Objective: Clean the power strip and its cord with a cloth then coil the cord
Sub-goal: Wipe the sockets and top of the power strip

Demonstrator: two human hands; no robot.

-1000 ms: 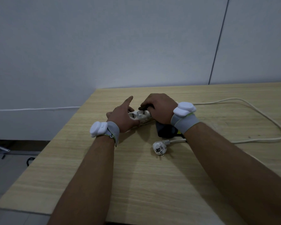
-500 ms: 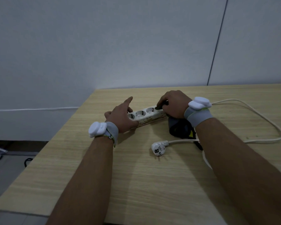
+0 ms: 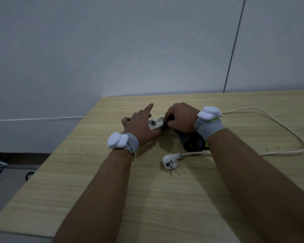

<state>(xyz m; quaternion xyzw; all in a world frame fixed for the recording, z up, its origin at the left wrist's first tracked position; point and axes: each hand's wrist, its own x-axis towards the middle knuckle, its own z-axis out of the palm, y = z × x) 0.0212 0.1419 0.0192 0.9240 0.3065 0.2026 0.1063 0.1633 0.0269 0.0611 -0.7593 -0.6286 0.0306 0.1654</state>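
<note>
Light wood-grain bench (image 3: 165, 199) against a pale grey wall (image 3: 112, 50)

A dark vertical seam (image 3: 233, 48) splits the wall at right; a thin white line (image 3: 37, 118) runs along it at left, above grey floor (image 3: 5, 186) where a small black loop (image 3: 29, 174) lies.

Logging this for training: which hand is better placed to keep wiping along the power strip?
Right. The right hand already grips the dark cloth on the power strip, while the left hand rests on the strip's other end, steadying it.
</note>
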